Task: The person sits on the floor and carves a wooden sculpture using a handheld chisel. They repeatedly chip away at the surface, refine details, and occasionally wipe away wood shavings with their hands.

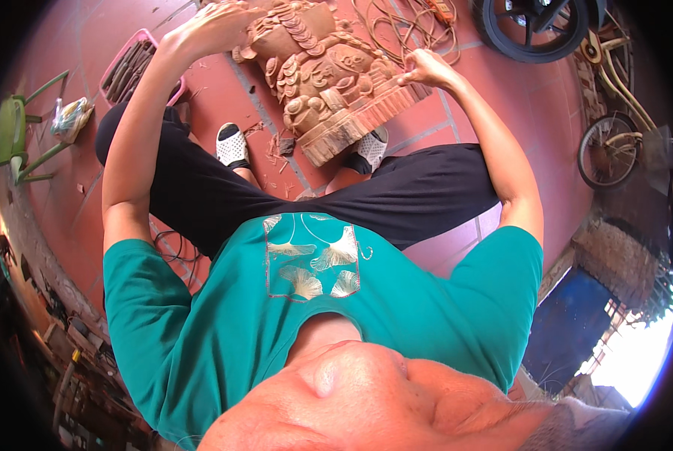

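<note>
A large reddish-brown wood carving (pixel 325 71), cut with rounded figures and a coin-like row, lies on the floor in front of me. Its flat stepped base faces toward me at a slant. My left hand (pixel 214 28) is at the carving's far left end, fingers stretched out across it; the top edge of the picture crops part of this hand. At the right end of the base, my right hand (pixel 429 69) has its thumb and bent fingers on the edge. Small wood chips (pixel 276 150) lie by my feet, near a dark little block (pixel 286 146).
Left of the carving stands a pink basket (pixel 180 92) full of carving tools. Farther left are a green chair (pixel 9 131) and a plastic bag (pixel 72 119). Coiled cable (pixel 411 34) lies beyond the carving. A black wheel (pixel 532 30) and a bicycle wheel (pixel 608 150) stand at right.
</note>
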Action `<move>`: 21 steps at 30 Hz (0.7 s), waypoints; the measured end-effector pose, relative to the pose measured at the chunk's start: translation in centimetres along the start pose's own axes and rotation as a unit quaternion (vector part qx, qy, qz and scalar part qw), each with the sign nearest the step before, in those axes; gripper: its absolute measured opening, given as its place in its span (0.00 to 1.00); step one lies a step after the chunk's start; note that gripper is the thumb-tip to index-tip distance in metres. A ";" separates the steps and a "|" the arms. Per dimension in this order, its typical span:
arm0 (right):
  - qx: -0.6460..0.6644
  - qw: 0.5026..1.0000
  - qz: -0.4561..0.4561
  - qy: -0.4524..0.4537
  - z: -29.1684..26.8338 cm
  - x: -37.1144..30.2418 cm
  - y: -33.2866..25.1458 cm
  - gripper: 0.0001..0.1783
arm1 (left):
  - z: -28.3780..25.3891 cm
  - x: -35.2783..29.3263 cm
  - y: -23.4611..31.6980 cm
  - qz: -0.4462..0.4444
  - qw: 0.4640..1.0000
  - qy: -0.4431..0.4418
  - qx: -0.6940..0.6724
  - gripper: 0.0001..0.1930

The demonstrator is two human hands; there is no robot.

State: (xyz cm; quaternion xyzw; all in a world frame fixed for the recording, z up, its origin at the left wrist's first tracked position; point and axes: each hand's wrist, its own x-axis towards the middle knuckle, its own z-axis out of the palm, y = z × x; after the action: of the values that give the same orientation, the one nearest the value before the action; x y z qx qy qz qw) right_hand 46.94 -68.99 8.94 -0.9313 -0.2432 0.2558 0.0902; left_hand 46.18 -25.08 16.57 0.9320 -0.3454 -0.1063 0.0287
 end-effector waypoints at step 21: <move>0.153 0.984 0.047 0.079 0.9 0.2 -1.0 0.20 | 0.1 -1.3 -0.9 0.004 0.999 0.026 0.027 0.30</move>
State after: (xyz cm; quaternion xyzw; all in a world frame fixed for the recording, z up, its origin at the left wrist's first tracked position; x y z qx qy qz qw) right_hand 46.20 -68.04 8.39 -0.9341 -0.1491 0.2201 0.2382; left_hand 45.81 -23.53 16.60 0.9333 -0.3514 -0.0728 0.0130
